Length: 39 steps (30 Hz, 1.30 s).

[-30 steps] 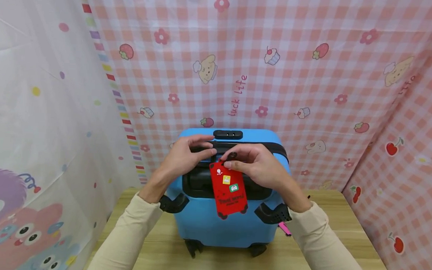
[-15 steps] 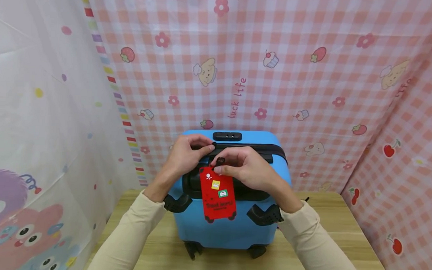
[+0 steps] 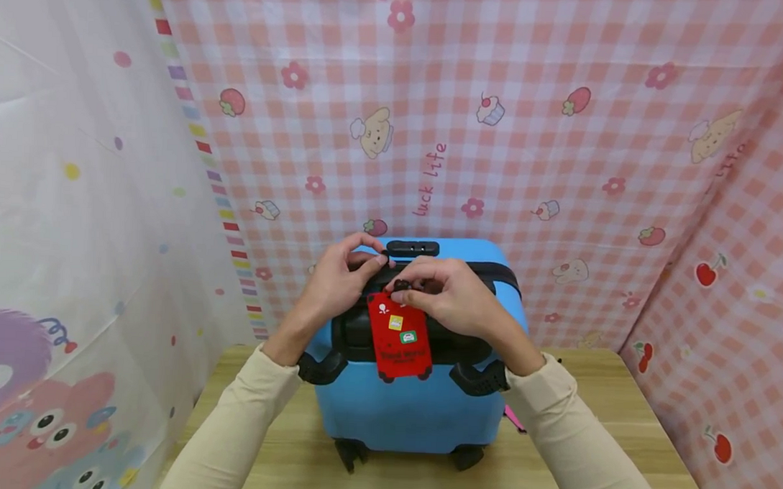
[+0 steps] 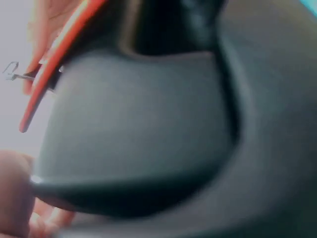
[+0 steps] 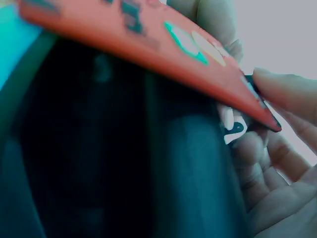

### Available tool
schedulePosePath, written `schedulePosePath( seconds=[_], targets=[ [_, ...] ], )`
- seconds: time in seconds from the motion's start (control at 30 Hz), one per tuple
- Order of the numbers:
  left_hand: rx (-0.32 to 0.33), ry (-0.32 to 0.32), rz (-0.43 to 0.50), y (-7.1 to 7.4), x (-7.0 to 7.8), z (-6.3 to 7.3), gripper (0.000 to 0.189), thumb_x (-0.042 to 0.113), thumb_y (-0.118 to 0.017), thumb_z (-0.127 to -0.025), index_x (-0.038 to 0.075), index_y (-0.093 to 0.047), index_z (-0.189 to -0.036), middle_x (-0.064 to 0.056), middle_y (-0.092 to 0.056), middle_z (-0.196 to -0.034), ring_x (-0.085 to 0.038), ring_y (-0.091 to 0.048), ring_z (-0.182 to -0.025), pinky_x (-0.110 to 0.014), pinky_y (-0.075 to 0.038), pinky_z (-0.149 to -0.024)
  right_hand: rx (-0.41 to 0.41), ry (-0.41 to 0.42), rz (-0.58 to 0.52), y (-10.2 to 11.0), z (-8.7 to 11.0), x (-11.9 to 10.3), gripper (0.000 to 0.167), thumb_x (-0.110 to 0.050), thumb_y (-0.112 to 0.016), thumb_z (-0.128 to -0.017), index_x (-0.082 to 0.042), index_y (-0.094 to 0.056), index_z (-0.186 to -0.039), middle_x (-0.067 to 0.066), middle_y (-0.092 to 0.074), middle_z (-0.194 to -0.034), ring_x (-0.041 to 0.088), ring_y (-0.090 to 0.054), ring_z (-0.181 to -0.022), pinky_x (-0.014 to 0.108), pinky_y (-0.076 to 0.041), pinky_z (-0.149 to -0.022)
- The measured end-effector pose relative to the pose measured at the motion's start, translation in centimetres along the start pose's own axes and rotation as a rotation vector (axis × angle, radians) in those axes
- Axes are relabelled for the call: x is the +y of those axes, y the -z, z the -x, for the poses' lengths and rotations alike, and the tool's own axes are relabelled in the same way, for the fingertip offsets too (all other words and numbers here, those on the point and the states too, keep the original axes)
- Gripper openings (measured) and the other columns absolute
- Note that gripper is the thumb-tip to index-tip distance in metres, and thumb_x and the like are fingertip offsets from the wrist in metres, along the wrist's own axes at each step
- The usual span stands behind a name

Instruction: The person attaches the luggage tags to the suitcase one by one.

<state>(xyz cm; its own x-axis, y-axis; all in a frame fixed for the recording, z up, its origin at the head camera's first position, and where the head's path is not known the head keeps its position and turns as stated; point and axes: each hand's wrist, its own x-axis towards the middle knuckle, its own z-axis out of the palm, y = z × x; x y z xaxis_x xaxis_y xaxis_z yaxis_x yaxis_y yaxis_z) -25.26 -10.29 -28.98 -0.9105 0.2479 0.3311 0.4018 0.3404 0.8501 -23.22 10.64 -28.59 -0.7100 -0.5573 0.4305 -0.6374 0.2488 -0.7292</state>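
A red luggage tag [image 3: 400,338] with small stickers and dark lettering hangs in front of the black top handle [image 3: 350,329] of a blue suitcase [image 3: 411,411]. My right hand [image 3: 463,301] pinches the tag's upper end, by its black strap [image 3: 401,285]. My left hand [image 3: 338,282] has thumb and forefinger together on a small black strap end [image 3: 385,256], left of the combination lock [image 3: 413,248]. In the left wrist view the dark handle [image 4: 143,114] fills most of the picture. In the right wrist view the red tag [image 5: 148,54] slants above the dark handle.
The suitcase stands upright on a wooden table [image 3: 261,463], its black wheels [image 3: 348,452] towards me. Behind it hangs a pink checked cloth [image 3: 517,155]. A white printed cloth [image 3: 74,248] closes the left side. Something pink [image 3: 513,418] lies right of the suitcase.
My right hand has moved left with the luggage tag, closer to my left hand, then slightly up. My left fingers have closed together on the black strap end.
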Motion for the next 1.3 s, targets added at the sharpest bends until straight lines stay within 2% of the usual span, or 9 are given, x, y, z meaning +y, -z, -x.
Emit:
schedulePosePath(
  seconds=[0.17,0.3,0.47,0.53,0.7,0.83,1.03,1.3],
  targets=[
    [0.007,-0.010,0.046,-0.2,-0.4,-0.1,0.016,0.014,-0.062,-0.098,0.006,-0.062,-0.112,-0.012,-0.076,-0.100,-0.020,-0.070,-0.086,-0.028,-0.055,-0.076,0.054,0.038,0.059,-0.1,-0.1,0.4,0.014,-0.011,-0.073,-0.090,-0.011,-0.078,-0.103,0.000,-0.059,-0.099,0.017,-0.053,-0.085,0.029,-0.051,-0.065],
    [-0.021,-0.004,0.096,-0.3,-0.5,-0.3,0.016,0.015,-0.062,-0.098,0.007,-0.063,-0.112,-0.011,-0.076,-0.099,-0.019,-0.070,-0.086,-0.030,-0.057,-0.077,0.103,0.093,0.107,-0.1,-0.3,0.5,0.015,-0.010,-0.074,-0.088,-0.006,-0.078,-0.102,0.001,-0.054,-0.094,0.016,-0.051,-0.084,0.028,-0.049,-0.065],
    [-0.060,0.012,0.137,-0.1,-0.5,-0.5,0.015,0.016,-0.061,-0.099,0.009,-0.062,-0.112,-0.009,-0.075,-0.103,-0.019,-0.070,-0.090,-0.032,-0.058,-0.079,0.124,0.124,0.081,-0.2,-0.5,0.7,0.011,-0.009,-0.075,-0.087,-0.006,-0.078,-0.097,0.001,-0.056,-0.089,0.017,-0.045,-0.065,0.027,-0.041,-0.058],
    [-0.062,0.012,0.130,0.0,-0.5,-0.5,0.014,0.016,-0.061,-0.099,0.009,-0.062,-0.112,-0.009,-0.075,-0.104,-0.019,-0.070,-0.091,-0.032,-0.058,-0.080,0.129,0.126,0.067,-0.2,-0.5,0.8,0.010,-0.009,-0.075,-0.087,-0.007,-0.078,-0.096,0.001,-0.056,-0.087,0.018,-0.041,-0.062,0.028,-0.037,-0.057],
    [-0.066,0.001,0.098,0.2,-0.3,-0.7,0.015,0.018,-0.061,-0.099,0.011,-0.062,-0.112,-0.007,-0.075,-0.105,-0.020,-0.070,-0.093,-0.035,-0.058,-0.083,0.143,0.110,0.034,-0.1,-0.5,0.9,0.014,-0.009,-0.073,-0.089,-0.007,-0.078,-0.103,0.002,-0.055,-0.092,0.020,-0.043,-0.069,0.029,-0.037,-0.060],
    [-0.074,-0.014,0.085,0.2,-0.4,-0.7,0.015,0.018,-0.061,-0.099,0.011,-0.062,-0.112,-0.007,-0.075,-0.107,-0.019,-0.070,-0.096,-0.038,-0.056,-0.088,0.125,0.097,0.003,-0.1,-0.3,1.0,0.017,-0.008,-0.073,-0.089,-0.009,-0.078,-0.105,0.001,-0.059,-0.096,0.021,-0.043,-0.067,0.029,-0.036,-0.060],
    [-0.083,-0.029,0.100,0.3,-0.9,-0.2,0.014,0.015,-0.062,-0.099,0.010,-0.062,-0.112,-0.007,-0.074,-0.109,-0.019,-0.070,-0.096,-0.038,-0.057,-0.086,0.107,0.102,-0.025,-0.3,-0.1,1.3,0.015,-0.009,-0.073,-0.090,-0.010,-0.078,-0.103,0.000,-0.063,-0.095,0.020,-0.043,-0.064,0.029,-0.038,-0.059],
    [-0.045,-0.028,0.094,0.4,-1.1,0.1,0.014,0.016,-0.062,-0.098,0.012,-0.063,-0.112,-0.004,-0.075,-0.106,-0.017,-0.070,-0.096,-0.037,-0.055,-0.089,0.123,0.105,-0.029,-0.5,0.0,1.4,0.016,-0.007,-0.071,-0.091,-0.009,-0.078,-0.105,0.001,-0.059,-0.095,0.021,-0.041,-0.066,0.029,-0.036,-0.060]
  ],
)
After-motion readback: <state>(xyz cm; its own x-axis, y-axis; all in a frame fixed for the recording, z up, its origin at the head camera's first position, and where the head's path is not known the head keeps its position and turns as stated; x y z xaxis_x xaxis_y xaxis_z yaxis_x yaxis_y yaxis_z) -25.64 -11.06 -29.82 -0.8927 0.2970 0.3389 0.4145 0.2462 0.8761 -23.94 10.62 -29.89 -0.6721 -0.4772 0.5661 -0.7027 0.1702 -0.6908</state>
